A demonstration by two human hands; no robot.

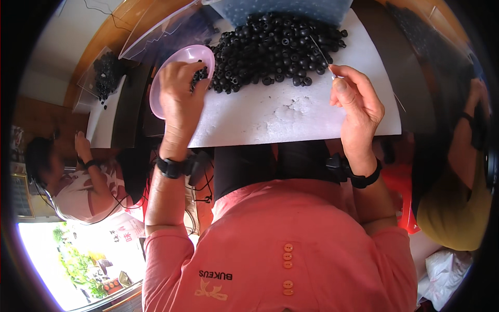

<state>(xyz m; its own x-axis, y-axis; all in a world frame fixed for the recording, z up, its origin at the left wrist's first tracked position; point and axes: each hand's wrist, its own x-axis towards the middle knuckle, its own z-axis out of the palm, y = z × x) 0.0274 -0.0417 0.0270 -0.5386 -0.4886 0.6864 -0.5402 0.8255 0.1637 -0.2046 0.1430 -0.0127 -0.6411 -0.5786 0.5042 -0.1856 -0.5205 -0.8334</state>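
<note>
My left hand (180, 91) is over a pink bowl (157, 102) at the left of the white board. Its thumb and forefinger are apart, with small black pieces (199, 76) in the bowl showing between them; the other fingertips are partly hidden. My right hand (358, 101) is above the board's right side, thumb and forefinger pinching a thin metal pick (320, 51) with a pale handle end. The pick's tip points up and left, in front of a large pile of round black beads with holes (270, 47).
The pile covers the far part of the white board (249, 122), below a translucent blue tub (291, 9). A clear plastic box (166, 31) stands at the far left. One person (86, 187) sits to the left by more black pieces (107, 75), another person (457, 192) to the right.
</note>
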